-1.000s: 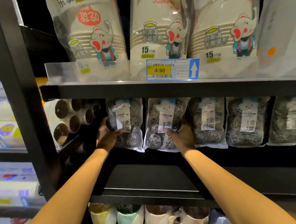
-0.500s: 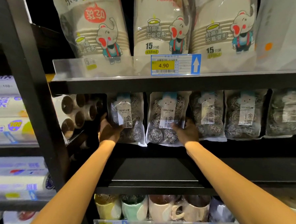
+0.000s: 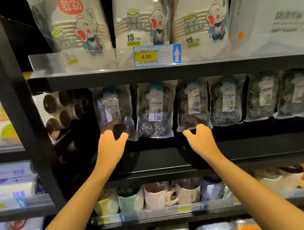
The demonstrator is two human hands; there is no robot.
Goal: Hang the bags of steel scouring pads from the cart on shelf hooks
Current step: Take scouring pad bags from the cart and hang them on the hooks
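Note:
Several clear bags of steel scouring pads hang in a row under a black shelf [image 3: 163,73]. The leftmost bag [image 3: 113,106] has my left hand [image 3: 112,141] at its lower edge, fingers spread and reaching up onto it in shadow. My right hand [image 3: 199,137] is at the lower left corner of the third bag [image 3: 193,102], fingers spread against it. The second bag [image 3: 155,111] hangs free between my hands. More bags [image 3: 226,100] hang to the right. The hooks are hidden behind the shelf edge. The cart is out of view.
Packs of paper cups [image 3: 139,24] and a 4.90 price tag [image 3: 157,55] sit on the shelf above. Mugs [image 3: 171,193] fill the shelf below. A black upright post [image 3: 24,111] and rolls [image 3: 59,109] stand to the left.
Both hands have let go and dropped back from the bags, fingers now spread. My right hand has shifted right, from the second bag to the third.

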